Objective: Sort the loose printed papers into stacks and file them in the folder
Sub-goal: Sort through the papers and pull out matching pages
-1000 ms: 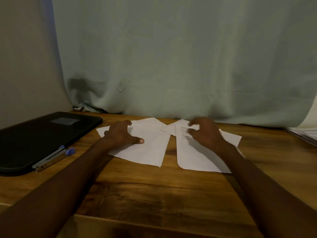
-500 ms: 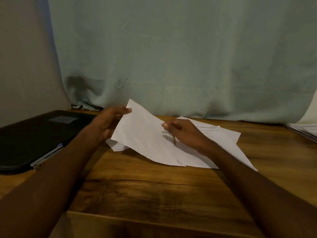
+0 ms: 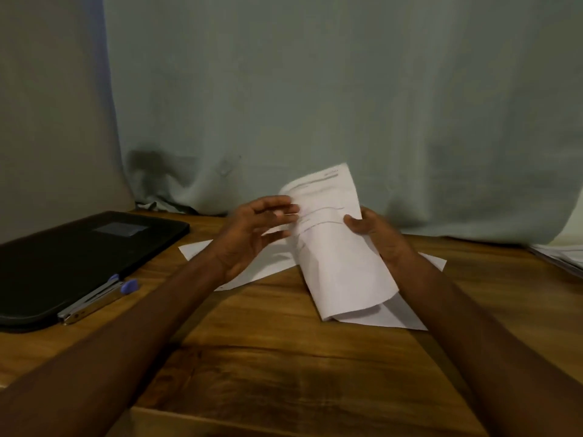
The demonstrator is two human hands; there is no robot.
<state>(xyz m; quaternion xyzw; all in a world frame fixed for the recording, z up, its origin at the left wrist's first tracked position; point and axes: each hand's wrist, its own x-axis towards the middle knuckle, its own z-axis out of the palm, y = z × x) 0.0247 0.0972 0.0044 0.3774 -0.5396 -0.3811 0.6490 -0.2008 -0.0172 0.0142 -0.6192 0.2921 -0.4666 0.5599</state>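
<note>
With the closed folder [image 3: 85, 257] lying at the worktop's [image 3: 284, 357] left, the left hand [image 3: 252, 234], fingers [image 3: 277, 211] nearly straight, touches the raised sheaf of papers [image 3: 334, 247] gripped by the right hand [image 3: 375, 234]: gathering appears under way; next, square the edges and collect the sheets [image 3: 262, 260] beneath.

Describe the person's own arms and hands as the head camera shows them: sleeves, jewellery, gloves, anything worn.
Both forearms are bare right down to the bottom edge of the picture; no sleeve or cuff shows. The left hand and right hand are bare too, without gloves. No watch, bracelet or ring is visible on either, though the light is dim and the left fingers are blurred.
</note>
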